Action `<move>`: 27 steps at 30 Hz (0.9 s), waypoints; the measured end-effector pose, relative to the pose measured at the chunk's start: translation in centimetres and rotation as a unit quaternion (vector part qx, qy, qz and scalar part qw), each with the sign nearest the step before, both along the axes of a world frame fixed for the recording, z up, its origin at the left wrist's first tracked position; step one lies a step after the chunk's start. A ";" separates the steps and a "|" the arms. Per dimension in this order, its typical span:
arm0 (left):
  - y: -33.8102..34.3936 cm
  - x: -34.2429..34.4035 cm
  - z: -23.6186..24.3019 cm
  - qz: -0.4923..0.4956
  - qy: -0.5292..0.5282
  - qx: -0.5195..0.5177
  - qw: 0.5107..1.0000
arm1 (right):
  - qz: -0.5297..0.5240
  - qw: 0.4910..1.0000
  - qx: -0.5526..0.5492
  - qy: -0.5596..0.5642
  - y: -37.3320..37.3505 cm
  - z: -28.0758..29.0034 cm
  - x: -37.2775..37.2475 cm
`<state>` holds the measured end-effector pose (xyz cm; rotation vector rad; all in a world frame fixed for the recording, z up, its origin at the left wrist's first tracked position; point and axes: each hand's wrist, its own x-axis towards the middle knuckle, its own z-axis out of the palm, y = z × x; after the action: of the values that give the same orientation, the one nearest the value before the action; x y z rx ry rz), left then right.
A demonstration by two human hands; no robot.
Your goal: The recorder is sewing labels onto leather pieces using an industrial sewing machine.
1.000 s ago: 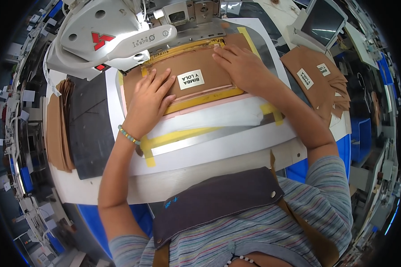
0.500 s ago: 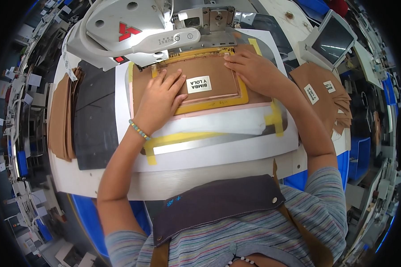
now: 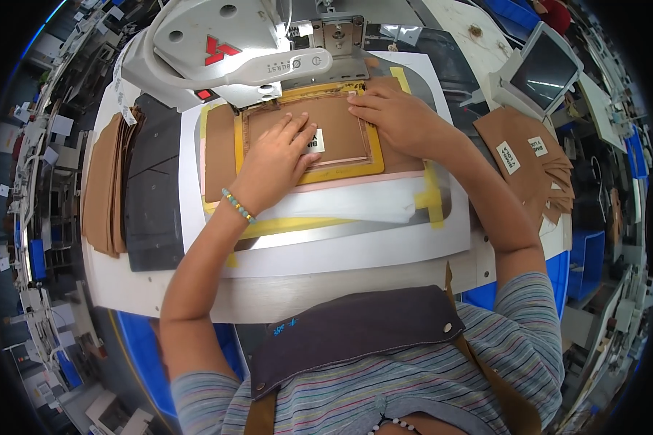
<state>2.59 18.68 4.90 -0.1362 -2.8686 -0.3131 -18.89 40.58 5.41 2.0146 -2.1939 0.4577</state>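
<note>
My left hand (image 3: pixel 279 156) lies flat on a brown fabric panel (image 3: pixel 218 156), fingers stretched toward the machine. It partly covers a white label (image 3: pixel 318 140) with dark print. Around the label area runs a yellow rectangular frame (image 3: pixel 341 172) on top of the fabric. My right hand (image 3: pixel 397 122) rests at the frame's far right corner, its fingers extended over the edge and its thumb not clearly visible. Neither hand grips anything. Just beyond the frame stands the white head of a sewing machine (image 3: pixel 196 47) with its metal clamp bracket (image 3: pixel 343 40).
Folded brown panels (image 3: pixel 105 188) are stacked at the left. More brown labelled pieces (image 3: pixel 519 145) fan out at the right, below a small screen (image 3: pixel 544 69). A white sheet (image 3: pixel 355 250) with yellow tape lies under the work. Blue bins (image 3: pixel 586 264) stand beside the table.
The frame, fabric and white sheet have shifted left. My left hand has slid right across the fabric and now hides part of the label. My right hand has moved slightly left with the frame.
</note>
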 end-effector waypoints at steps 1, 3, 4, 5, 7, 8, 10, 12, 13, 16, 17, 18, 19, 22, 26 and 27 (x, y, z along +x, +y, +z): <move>0.0 0.0 0.0 -0.001 -0.001 -0.013 1.000 | 0.015 1.000 -0.016 -0.003 -0.3 0.0 0.1; 0.2 0.0 0.0 0.000 -0.002 -0.025 1.000 | 0.010 1.000 0.002 0.004 -0.8 0.0 0.2; 0.1 0.0 0.0 0.003 -0.004 -0.031 1.000 | 0.016 1.000 0.001 0.013 -1.0 0.0 0.3; 0.1 0.0 0.0 0.008 0.002 -0.036 0.999 | 0.018 1.000 0.000 0.013 -1.3 -0.1 0.3; 0.0 0.0 -0.1 0.009 -0.001 -0.040 0.999 | 0.045 0.998 -0.028 0.036 -1.8 -0.3 0.3; -0.1 0.0 -0.2 0.015 0.007 -0.039 0.999 | 0.039 0.998 -0.015 0.036 -2.0 -0.4 0.4; -0.3 0.0 -0.3 0.016 0.003 -0.038 0.999 | 0.052 0.998 -0.031 0.024 -2.5 -0.6 0.6; -0.6 0.2 -0.4 0.020 0.004 -0.036 0.999 | 0.050 0.998 -0.015 0.026 -3.2 -0.6 0.9; -0.8 0.3 -0.4 0.023 0.010 -0.039 0.999 | 0.063 0.997 -0.029 0.029 -3.6 -0.7 1.0; -1.0 0.5 -0.3 0.025 0.014 -0.044 0.999 | 0.064 0.997 -0.013 0.036 -4.6 -0.7 1.5; -1.0 0.6 -0.2 0.028 0.015 -0.043 0.999 | 0.062 0.997 -0.009 0.038 -4.8 -0.6 1.7; -1.0 0.6 -0.2 0.025 0.013 -0.045 0.999 | 0.059 0.997 0.005 0.042 -5.1 -0.7 1.8; -0.9 0.7 -0.2 0.011 0.005 -0.020 1.000 | 0.070 0.996 -0.007 0.048 -5.3 -0.7 1.9; -0.7 0.7 -0.2 -0.008 0.014 0.004 1.000 | 0.079 0.995 -0.015 0.058 -6.2 -0.8 2.3; -0.9 0.8 -0.4 0.007 0.038 0.016 0.999 | 0.083 0.994 -0.025 0.074 -7.1 -0.5 3.0; -1.1 0.8 -0.4 0.006 0.028 0.013 0.999 | 0.083 0.994 -0.017 0.071 -7.1 -0.3 3.3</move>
<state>3.36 17.60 4.47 -0.1197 -2.8071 -0.3388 -15.63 33.53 5.11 2.1483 -1.9350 0.3551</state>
